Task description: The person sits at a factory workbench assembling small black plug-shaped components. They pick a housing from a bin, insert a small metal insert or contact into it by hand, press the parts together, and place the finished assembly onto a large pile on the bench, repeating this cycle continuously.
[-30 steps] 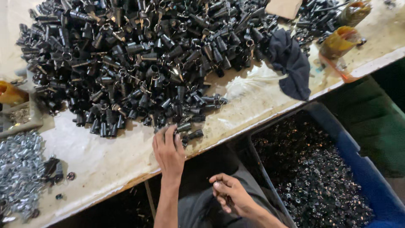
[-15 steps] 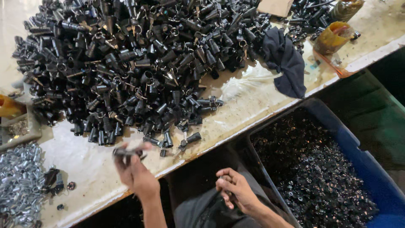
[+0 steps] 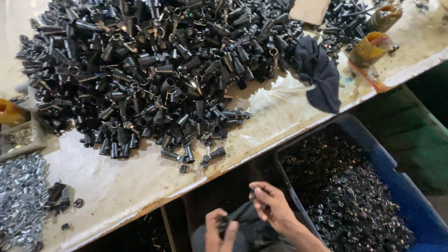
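Note:
A big heap of small black tube-shaped parts [image 3: 154, 70] covers the white worktable [image 3: 121, 186]. Below the table's front edge, over my lap, my left hand [image 3: 220, 232] is closed around a black tube part [image 3: 224, 221]. My right hand [image 3: 273, 205] sits just to its right, fingers pinched on a small dark piece [image 3: 252, 192] close to that part. Both hands are well clear of the heap.
A blue bin [image 3: 410, 205] filled with small black parts stands at the right, below the table. A dark cloth [image 3: 319, 70] lies at the heap's right edge. Shiny silver metal pieces [image 3: 21, 196] pile at the left. Brownish containers [image 3: 371, 46] stand at the far right.
My left hand left the heap's edge with a black part, drew back off the table and now meets my right hand over my lap.

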The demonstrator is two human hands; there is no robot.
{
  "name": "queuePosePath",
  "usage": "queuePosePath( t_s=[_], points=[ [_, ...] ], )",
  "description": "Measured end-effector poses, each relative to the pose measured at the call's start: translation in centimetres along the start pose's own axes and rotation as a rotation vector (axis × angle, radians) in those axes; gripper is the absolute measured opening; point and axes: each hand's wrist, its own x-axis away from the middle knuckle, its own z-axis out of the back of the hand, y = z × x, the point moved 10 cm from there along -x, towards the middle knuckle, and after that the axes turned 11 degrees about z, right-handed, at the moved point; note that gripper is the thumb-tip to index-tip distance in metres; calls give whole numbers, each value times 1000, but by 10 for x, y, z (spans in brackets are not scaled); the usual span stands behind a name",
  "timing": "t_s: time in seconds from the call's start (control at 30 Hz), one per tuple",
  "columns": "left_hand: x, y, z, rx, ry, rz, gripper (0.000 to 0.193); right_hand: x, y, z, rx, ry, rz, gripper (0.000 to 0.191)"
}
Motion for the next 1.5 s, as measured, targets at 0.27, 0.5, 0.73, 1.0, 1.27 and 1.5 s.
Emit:
queuePosePath(
  t_s=[0.27,0.5,0.73,1.0,1.27,1.5],
  points=[
    [-14,-42,73,350,62,130,51,25,51,-43,-89,-176,-145,27],
    [-21,27,42,-142,-29,-1,42,17,7,-30,94,-141,75,20],
    [7,59,13,-287,19,-417,45,57,-34,-92,693,-455,651,13],
    [5,38,7,-167,-96,-259,53,39,0,-66,503,-363,304,6],
    [-6,-1,-8,-128,-31,-55,57,41,-16,-68,604,-284,604,5],
    [-14,3,14,-300,-37,-85,58,13,30,-78,460,-303,18,13]
  ],
)
